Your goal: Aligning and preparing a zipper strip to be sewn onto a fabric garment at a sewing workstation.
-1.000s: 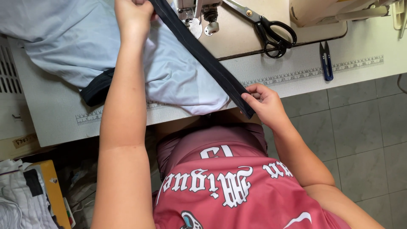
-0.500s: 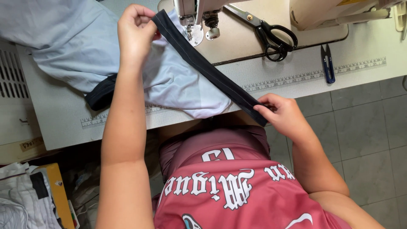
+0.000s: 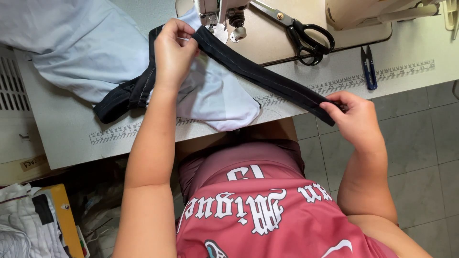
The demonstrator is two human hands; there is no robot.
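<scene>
A long dark folded fabric strip is stretched between both hands across the sewing table. My left hand pinches its far part just in front of the sewing machine's presser foot. My right hand grips the strip's near end past the table's front edge. The rest of the dark strip loops left and joins a pale blue garment heaped on the table.
Black-handled scissors lie on the machine bed. Small blue thread snips rest on the table to the right. Measuring tapes run along the table's front. White cloth is piled on the floor at the lower left. Tiled floor lies to the right.
The strip has swung flatter: my left hand came down toward the presser foot, my right hand moved right and away from the table, drawing it taut.
</scene>
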